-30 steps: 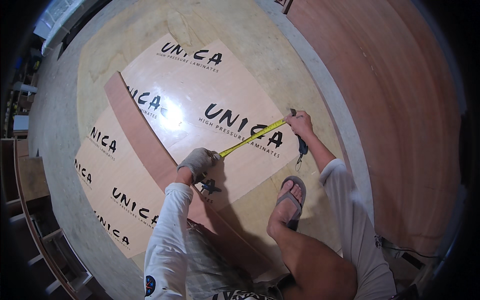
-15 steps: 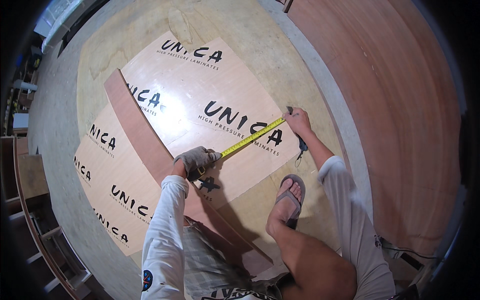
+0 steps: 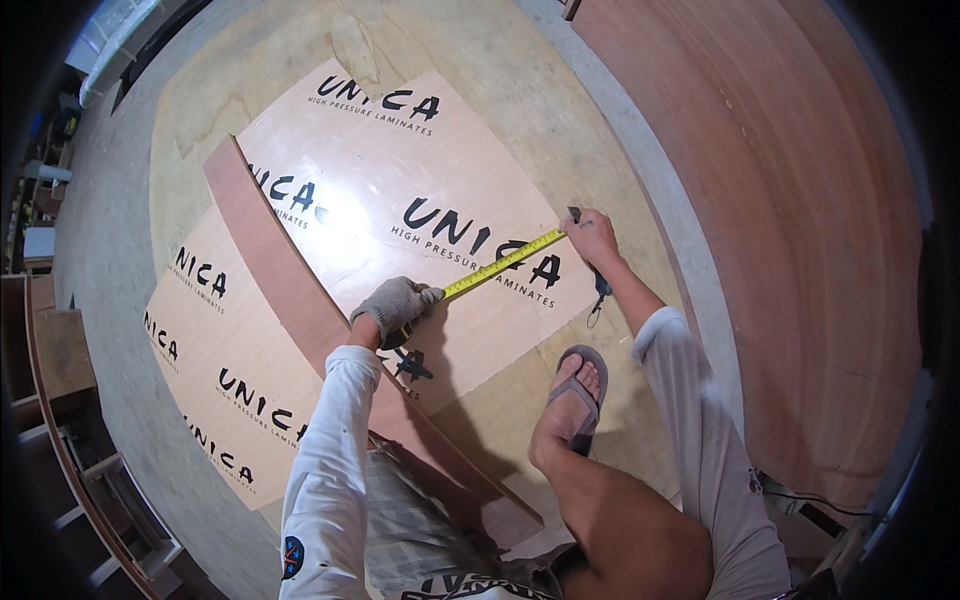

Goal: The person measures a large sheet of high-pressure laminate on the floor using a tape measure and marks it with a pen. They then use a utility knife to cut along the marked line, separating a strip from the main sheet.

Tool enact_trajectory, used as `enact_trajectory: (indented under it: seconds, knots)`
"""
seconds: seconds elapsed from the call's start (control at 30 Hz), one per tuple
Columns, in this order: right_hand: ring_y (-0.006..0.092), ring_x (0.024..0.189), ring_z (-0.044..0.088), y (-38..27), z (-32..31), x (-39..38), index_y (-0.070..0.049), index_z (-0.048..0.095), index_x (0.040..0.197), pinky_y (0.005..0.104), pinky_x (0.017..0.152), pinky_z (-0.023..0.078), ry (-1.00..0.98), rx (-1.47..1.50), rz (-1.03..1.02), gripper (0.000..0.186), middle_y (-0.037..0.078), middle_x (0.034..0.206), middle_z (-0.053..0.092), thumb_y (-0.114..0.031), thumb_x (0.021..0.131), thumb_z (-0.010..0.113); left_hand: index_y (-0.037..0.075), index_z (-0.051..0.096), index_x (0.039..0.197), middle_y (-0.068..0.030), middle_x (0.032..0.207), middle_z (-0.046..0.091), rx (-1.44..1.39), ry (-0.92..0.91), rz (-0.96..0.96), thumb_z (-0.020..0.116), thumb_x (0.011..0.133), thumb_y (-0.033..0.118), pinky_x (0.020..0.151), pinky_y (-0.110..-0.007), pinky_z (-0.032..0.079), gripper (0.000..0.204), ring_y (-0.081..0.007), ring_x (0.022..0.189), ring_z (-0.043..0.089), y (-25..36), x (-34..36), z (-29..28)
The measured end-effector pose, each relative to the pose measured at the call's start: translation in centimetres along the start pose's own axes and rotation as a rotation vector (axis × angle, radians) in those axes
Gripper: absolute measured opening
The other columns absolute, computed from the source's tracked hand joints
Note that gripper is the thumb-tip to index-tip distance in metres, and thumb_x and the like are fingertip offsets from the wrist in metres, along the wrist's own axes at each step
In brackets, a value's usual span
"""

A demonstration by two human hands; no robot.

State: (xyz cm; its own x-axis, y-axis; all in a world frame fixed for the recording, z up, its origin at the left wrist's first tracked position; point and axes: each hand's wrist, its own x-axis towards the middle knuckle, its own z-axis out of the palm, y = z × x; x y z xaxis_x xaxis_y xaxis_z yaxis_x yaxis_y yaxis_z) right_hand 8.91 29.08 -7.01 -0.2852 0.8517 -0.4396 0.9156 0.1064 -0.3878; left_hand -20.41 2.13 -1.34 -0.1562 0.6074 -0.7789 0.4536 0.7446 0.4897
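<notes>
- Gloved left hand (image 3: 400, 303) has edged slightly toward the right hand (image 3: 590, 237) since the earlier frame, so a little less of the yellow measuring tape (image 3: 505, 265) shows between them.
- Its blade stretches between the two grips, over the pale printed sheet (image 3: 370, 190), running from well inside the sheet to its right edge.
- At one end, gloved fingers are closed around the tape; its dark case (image 3: 398, 337) sits beneath the palm, mostly hidden.
- At the other, the bare right hand pinches the blade by the sheet's right edge, near the right corner; a dark-handled tool (image 3: 602, 284) is in that hand too, its wire loop (image 3: 594, 316) hanging beside the corner.
- Crossing the sheet, a long brown board (image 3: 270, 240) overhangs its far-left and near edges. Left wrist lies over this board; contact is unclear.
- Plywood (image 3: 490, 40) carries the sheet; a sandalled foot (image 3: 578, 390) rests there, just beyond the sheet's near edge.
- Farther right, past grey floor (image 3: 650, 165), is a large reddish panel (image 3: 800, 250).
</notes>
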Motion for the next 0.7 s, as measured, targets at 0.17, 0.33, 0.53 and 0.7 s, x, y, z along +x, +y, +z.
enact_trajectory:
  seconds: [0.17,0.33,0.53,0.7]
  knots:
    - [0.0426,0.119,0.070,-1.2,-0.3,0.1,-0.009,0.075,0.122,0.0522,0.101,0.056,-0.009,0.019,0.028,0.043,0.023,0.127,0.073,-0.043,0.095,0.070,0.002,0.083,0.096,-0.0156,0.080,0.078,0.082,0.096,0.008,0.065,0.098,0.068,0.075,-0.043,0.057,0.069,-0.0293,0.073,0.074,0.9,1.4,0.6]
    - [0.0424,0.116,0.071,-1.8,-0.2,0.8,-0.009,0.075,0.119,0.0509,0.099,0.057,0.000,0.033,-0.010,0.041,0.023,0.121,0.075,-0.041,0.094,0.071,0.003,0.083,0.102,-0.0209,0.086,0.078,0.234,0.171,-0.025,0.057,0.097,0.077,0.081,-0.047,0.058,0.079,-0.0374,0.082,0.076,2.3,2.4,1.3]
    - [0.0438,0.111,0.073,-1.5,-0.2,1.3,-0.004,0.075,0.116,0.0506,0.097,0.057,0.019,0.027,-0.051,0.041,0.026,0.116,0.075,-0.038,0.093,0.071,0.008,0.082,0.115,-0.0220,0.108,0.079,0.339,0.147,-0.057,0.052,0.096,0.080,0.092,-0.048,0.057,0.080,-0.0394,0.103,0.076,4.3,2.8,1.0]
    - [0.0447,0.111,0.072,-1.5,-0.4,0.9,-0.001,0.076,0.112,0.0507,0.097,0.057,0.006,0.059,-0.074,0.039,0.027,0.114,0.075,-0.034,0.092,0.073,0.010,0.082,0.117,-0.0199,0.114,0.079,0.378,0.114,-0.051,0.053,0.095,0.081,0.095,-0.047,0.057,0.080,-0.0387,0.107,0.076,4.7,3.6,0.9]
